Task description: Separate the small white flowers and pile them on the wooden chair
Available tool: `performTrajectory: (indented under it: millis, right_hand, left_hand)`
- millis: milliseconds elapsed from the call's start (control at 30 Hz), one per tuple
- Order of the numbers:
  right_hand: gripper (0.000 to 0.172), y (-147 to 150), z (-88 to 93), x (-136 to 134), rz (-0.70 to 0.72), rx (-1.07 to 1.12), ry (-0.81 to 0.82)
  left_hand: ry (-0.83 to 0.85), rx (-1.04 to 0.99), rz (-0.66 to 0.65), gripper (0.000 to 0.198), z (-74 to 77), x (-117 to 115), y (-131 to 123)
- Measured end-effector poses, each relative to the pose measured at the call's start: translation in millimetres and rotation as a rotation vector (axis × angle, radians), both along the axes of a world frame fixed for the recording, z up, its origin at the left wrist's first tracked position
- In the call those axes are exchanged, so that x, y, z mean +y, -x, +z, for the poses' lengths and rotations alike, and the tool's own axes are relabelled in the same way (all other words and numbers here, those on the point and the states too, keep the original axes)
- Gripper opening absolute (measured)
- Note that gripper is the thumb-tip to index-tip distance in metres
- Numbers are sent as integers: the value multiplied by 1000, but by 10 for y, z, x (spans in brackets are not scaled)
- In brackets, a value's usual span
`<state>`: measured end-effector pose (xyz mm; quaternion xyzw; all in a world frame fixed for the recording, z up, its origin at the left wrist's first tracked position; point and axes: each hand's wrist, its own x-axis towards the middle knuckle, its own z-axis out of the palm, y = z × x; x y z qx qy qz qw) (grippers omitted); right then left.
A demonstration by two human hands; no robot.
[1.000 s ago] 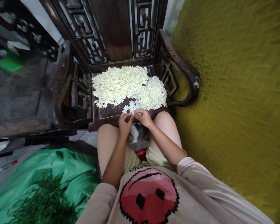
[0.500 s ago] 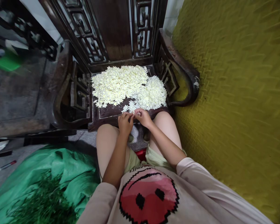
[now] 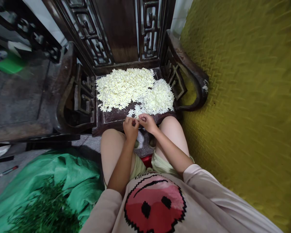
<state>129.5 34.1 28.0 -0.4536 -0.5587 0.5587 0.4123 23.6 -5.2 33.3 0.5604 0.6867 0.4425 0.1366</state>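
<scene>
My left hand (image 3: 131, 127) and my right hand (image 3: 147, 123) meet at the front edge of a dark wooden chair seat (image 3: 115, 116). Thumb and fingers are pinched together on both, and the fingertips nearly touch. Whatever lies between them is too small to make out. Just beyond the fingers are a few loose white flowers (image 3: 134, 111). A wide heap of pale yellow-white flowers (image 3: 124, 87) covers the back and left of the seat. To its right sits a rounder heap of white flowers (image 3: 159, 97).
Carved armrests (image 3: 200, 87) flank the seat, with a yellow textured sheet (image 3: 244, 97) beyond the right one. At lower left, green leafy stems (image 3: 45, 210) lie on a green cloth (image 3: 63, 168). A bright green container (image 3: 9, 63) stands on the wooden surface at left.
My left fingers have curled into a rounder pinch, and the right hand's fingertips have shifted slightly. The flower heaps look the same.
</scene>
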Motion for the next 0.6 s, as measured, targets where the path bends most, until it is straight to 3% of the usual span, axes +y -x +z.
performTrajectory:
  millis: [400, 600]
  right_hand:
    - [18, 85, 43, 4, 83, 183, 310]
    - [33, 17, 32, 1, 98, 209, 361]
  left_hand:
    - [62, -452, 156, 10, -166, 7, -7]
    - [34, -174, -11, 10, -68, 10, 42]
